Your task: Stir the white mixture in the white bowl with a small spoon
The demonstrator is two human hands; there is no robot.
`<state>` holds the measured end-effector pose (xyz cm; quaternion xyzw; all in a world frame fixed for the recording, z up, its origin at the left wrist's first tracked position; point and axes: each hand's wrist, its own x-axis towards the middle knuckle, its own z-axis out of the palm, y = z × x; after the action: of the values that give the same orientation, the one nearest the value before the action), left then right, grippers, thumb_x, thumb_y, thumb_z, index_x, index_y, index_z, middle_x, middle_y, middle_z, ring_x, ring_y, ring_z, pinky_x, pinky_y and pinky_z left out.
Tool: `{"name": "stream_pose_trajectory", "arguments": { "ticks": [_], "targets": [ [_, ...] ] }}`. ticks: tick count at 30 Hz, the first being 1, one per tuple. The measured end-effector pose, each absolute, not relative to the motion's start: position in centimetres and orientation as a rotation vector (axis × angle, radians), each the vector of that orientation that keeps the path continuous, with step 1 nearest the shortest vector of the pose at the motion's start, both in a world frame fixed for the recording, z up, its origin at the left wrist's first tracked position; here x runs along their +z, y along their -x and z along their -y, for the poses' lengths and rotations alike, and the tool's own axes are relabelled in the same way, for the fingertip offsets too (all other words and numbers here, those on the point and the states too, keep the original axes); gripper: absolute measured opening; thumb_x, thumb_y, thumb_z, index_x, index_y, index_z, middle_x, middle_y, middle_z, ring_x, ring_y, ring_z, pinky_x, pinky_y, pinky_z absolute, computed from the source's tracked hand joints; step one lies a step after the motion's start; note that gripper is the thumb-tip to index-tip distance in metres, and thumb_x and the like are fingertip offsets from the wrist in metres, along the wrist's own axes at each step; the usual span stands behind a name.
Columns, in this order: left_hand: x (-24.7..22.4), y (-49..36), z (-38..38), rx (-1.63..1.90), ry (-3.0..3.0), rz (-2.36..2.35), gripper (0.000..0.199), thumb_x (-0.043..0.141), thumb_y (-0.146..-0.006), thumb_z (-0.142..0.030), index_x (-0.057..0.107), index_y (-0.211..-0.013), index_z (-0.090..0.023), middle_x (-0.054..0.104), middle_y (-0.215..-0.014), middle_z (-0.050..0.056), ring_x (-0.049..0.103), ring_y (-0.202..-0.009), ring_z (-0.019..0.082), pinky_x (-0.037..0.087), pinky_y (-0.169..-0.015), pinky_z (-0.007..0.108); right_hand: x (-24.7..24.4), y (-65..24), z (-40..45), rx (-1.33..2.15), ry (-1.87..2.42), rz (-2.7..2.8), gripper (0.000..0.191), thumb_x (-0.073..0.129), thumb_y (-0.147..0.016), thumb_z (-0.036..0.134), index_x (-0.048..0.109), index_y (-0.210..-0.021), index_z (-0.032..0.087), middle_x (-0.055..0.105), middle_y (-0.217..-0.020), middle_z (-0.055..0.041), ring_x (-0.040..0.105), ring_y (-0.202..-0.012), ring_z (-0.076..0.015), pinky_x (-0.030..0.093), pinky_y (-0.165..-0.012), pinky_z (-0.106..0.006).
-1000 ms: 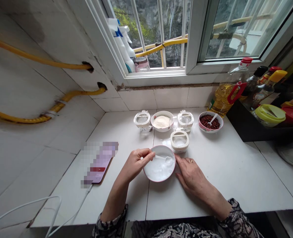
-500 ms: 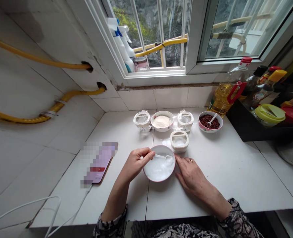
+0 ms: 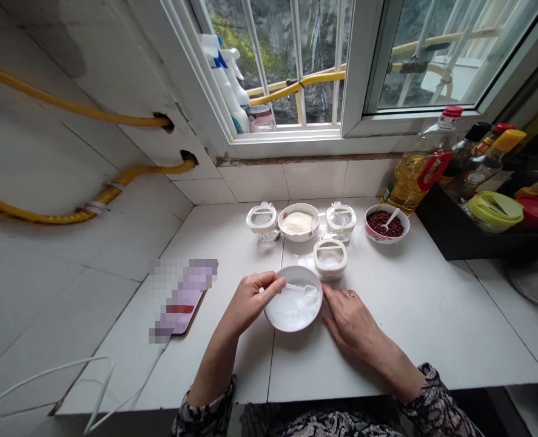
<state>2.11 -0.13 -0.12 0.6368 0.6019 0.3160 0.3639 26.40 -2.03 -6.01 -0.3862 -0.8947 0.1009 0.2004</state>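
Note:
My left hand (image 3: 255, 298) pinches the handle of a small white spoon (image 3: 296, 287). The spoon's scoop end is over a bowl (image 3: 293, 324) with a pink rim, which holds a white substance I cannot identify for sure. Against the right side of that bowl rest the fingers of my right hand (image 3: 351, 317), stretched out, the palm low over the counter. Just behind the bowl stands a clear jar with a white lid (image 3: 330, 257). Two similar jars, a left one (image 3: 262, 220) and a right one (image 3: 340, 220), flank a bowl of pale powder (image 3: 297, 223).
At the right, a bowl of small dark red beans or grains (image 3: 386, 229) has a white spoon in it. An oil bottle (image 3: 409, 173) stands beside a black rack (image 3: 450, 224) of condiments. On the left lies a phone (image 3: 190, 300) with a white cable (image 3: 153, 370).
The view has shifted very slightly. Both hands, the spoon and the bowl hold nearly the same positions.

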Motion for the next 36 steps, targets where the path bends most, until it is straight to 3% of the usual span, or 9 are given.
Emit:
{"name": "stream_pose_trajectory", "arguments": {
  "ticks": [36],
  "targets": [
    [-0.44,-1.98,0.21,0.831,-1.638,-1.546,0.041,0.053,-0.082,-0.050,0.055,-0.057,-0.018,0.054,-0.057,0.000,0.046,-0.057,0.013,0.035,-0.054,0.023,-5.97,-26.45,2.03,0.249,1.077,2.505,0.074,0.053,-0.087,0.010,0.019,-0.153,0.010,0.065,-0.121,-0.0177,0.061,-0.097,-0.0289,0.054,-0.083,-0.044]
  ]
}}
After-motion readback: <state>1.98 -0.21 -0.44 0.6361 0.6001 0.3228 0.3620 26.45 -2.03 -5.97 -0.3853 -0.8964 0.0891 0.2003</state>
